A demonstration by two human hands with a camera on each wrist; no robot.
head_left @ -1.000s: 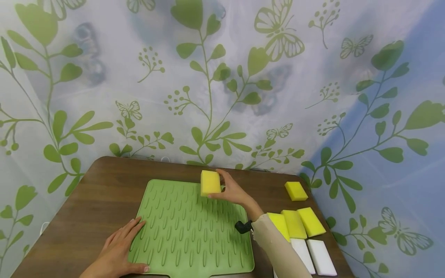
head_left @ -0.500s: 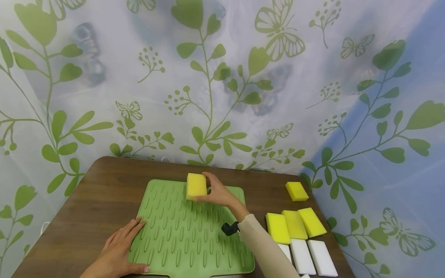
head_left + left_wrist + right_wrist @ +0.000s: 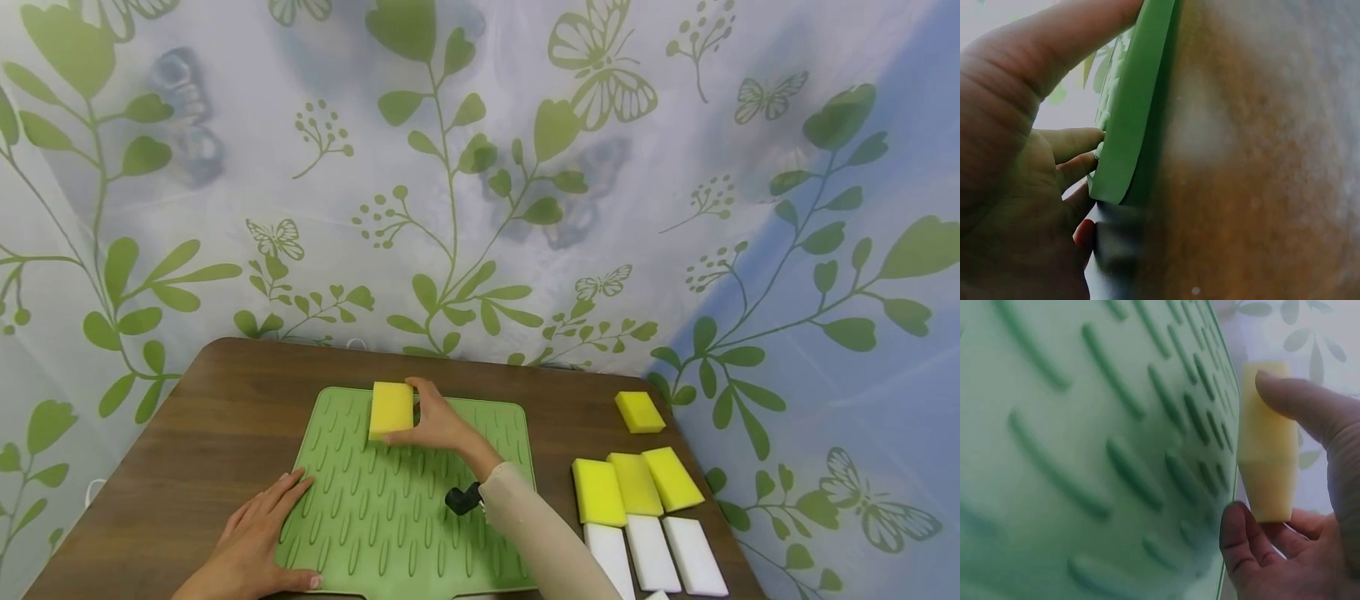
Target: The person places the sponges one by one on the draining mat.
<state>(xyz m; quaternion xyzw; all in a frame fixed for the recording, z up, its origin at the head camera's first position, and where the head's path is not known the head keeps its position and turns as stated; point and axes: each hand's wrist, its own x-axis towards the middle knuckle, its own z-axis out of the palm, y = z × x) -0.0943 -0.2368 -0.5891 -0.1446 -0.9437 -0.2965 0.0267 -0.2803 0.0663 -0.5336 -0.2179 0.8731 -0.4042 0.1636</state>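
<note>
A green ridged drying mat [image 3: 405, 517] lies on the brown table. Over its back left part, my right hand [image 3: 437, 421] pinches a yellow sponge [image 3: 391, 410] between thumb and fingers. In the right wrist view the thumb presses one face of the sponge [image 3: 1267, 437] and fingertips support its lower end, close over the ridges. My left hand [image 3: 251, 537] rests at the mat's left edge with fingers spread and fairly straight. The left wrist view shows its thumb and fingertips along the mat's raised rim [image 3: 1132, 106].
Right of the mat stand three yellow sponges [image 3: 637, 485] in a row, with white sponge blocks [image 3: 654, 554] in front of them. Another yellow sponge [image 3: 640, 412] lies farther back near the table's right edge. A leaf-patterned curtain [image 3: 480, 183] hangs behind the table [image 3: 180, 442].
My right hand has carried the yellow sponge leftward and slightly nearer across the mat's back part. The left hand has stayed put.
</note>
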